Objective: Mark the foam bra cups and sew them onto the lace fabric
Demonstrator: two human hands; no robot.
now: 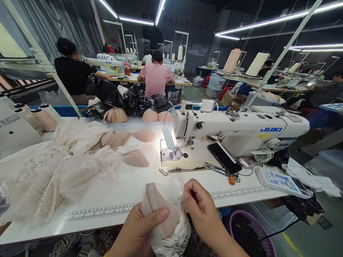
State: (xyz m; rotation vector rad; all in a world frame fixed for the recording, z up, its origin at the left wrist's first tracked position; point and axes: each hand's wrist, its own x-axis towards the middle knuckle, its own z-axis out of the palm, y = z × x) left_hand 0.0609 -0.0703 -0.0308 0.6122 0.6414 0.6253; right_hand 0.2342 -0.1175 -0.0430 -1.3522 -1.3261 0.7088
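Observation:
My left hand grips a beige bra cup, its thumb pressed on the front, just beyond the table's front edge. White lace hangs from the cup's lower right side. My right hand is beside it, thumb and forefinger pinched together near the lace and a pale sheer blur; what lies between the fingertips cannot be made out. Past my hands stands a white sewing machine, with its lit needle plate. A flat beige cup lies left of the plate.
A pile of cream lace covers the table's left side, with stacked cups behind. Scissors, a phone and a white box lie at right. A purple basket stands below. Several co-workers sit beyond.

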